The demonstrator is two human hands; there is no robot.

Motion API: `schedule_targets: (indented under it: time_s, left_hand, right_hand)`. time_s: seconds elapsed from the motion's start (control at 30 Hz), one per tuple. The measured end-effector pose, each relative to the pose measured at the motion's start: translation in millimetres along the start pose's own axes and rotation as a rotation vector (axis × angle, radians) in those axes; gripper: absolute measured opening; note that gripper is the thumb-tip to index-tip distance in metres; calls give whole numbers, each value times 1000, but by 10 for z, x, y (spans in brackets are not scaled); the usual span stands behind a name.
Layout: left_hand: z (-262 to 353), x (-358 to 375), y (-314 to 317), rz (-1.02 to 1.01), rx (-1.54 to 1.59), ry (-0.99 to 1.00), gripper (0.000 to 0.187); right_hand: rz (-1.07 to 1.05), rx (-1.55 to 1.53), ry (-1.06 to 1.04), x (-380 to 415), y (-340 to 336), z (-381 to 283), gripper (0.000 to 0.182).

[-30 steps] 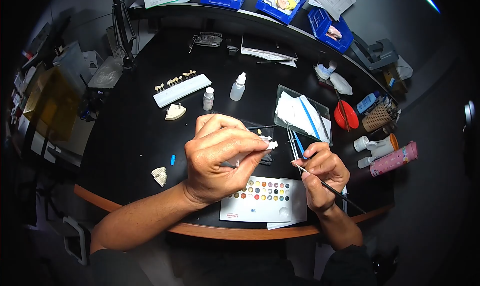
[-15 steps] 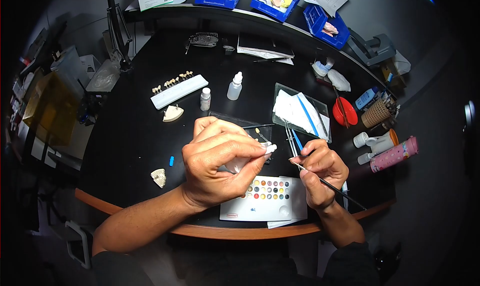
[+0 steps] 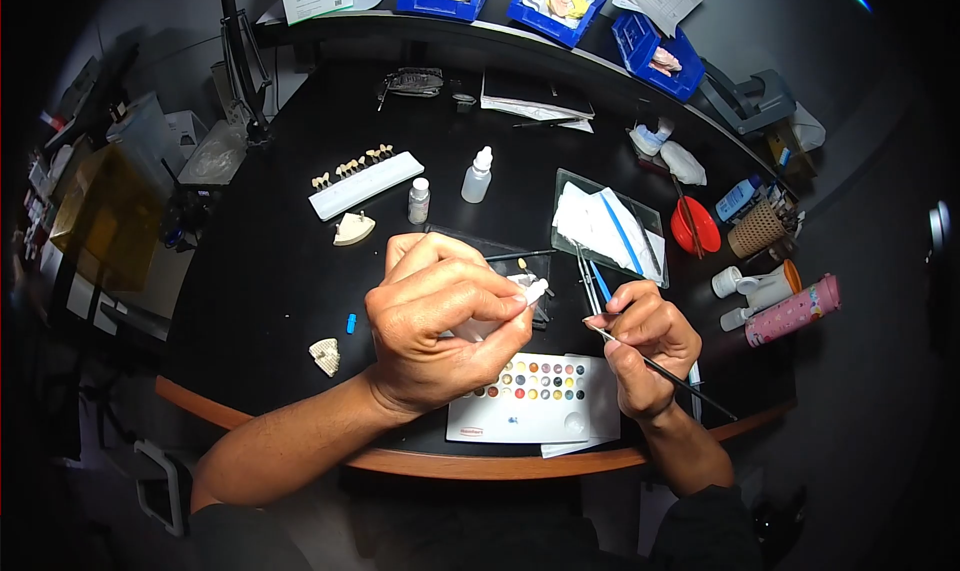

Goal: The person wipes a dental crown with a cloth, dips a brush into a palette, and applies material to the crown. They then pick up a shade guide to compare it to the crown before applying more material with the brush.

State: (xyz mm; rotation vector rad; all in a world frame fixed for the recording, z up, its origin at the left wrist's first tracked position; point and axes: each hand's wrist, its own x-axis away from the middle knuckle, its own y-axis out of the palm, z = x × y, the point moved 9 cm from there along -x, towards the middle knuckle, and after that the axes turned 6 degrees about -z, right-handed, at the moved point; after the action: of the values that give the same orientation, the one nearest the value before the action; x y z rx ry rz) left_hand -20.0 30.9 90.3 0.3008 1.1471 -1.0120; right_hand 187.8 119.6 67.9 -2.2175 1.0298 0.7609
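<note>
My left hand [image 3: 445, 316] is closed, thumb and fingertips pinching a small white tooth-like piece, probably a dental crown [image 3: 537, 290]. To its right, my right hand [image 3: 652, 346] grips a thin dark-handled brush [image 3: 690, 386] like a pen. The brush tip points left toward the white piece, a short gap away. Metal tweezers [image 3: 589, 276] and a blue-handled tool [image 3: 600, 281] show just beyond my right fingers. Below both hands is a white palette [image 3: 530, 426] with rows of coloured wells; my left hand covers part of its upper left.
Behind my hands stand a dropper bottle [image 3: 477, 179], a small vial [image 3: 418, 203] and a tooth shade holder [image 3: 368, 189]. A glass slab [image 3: 655, 241] bears white paper. At right are a red bowl [image 3: 696, 225] and a pink cylinder [image 3: 795, 311]. Cast pieces [image 3: 324, 356] lie at left.
The white piece has turned in my left fingertips and now tilts more upward. My right hand keeps its grip on the brush. The whole view has shifted slightly.
</note>
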Motion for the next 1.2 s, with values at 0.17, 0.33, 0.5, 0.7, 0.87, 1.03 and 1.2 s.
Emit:
schedule_targets:
  time_s: [0.17,0.33,0.5,0.7,0.87,1.03,1.2]
  left_hand:
    - [12,7,18,10,64,-6,19]
    - [-21,77,78,28,126,-40,20]
    - [32,90,55,36,125,-24,21]
    - [78,73,11,32,125,6,22]
    - [107,60,-12,16,130,4,21]
    - [120,44,-22,19,136,5,21]
    - [135,35,-28,16,136,-3,22]
  right_hand:
    - [45,40,-69,-37,1,-95,13]
    - [88,115,-118,-77,165,-348,19]
    - [166,166,-137,-95,381,-528,22]
    - [277,215,-149,-57,544,-568,23]
    - [250,289,-184,-87,630,-631,22]
    - [236,333,-208,-103,650,-663,23]
    - [239,355,-219,-87,666,-675,24]
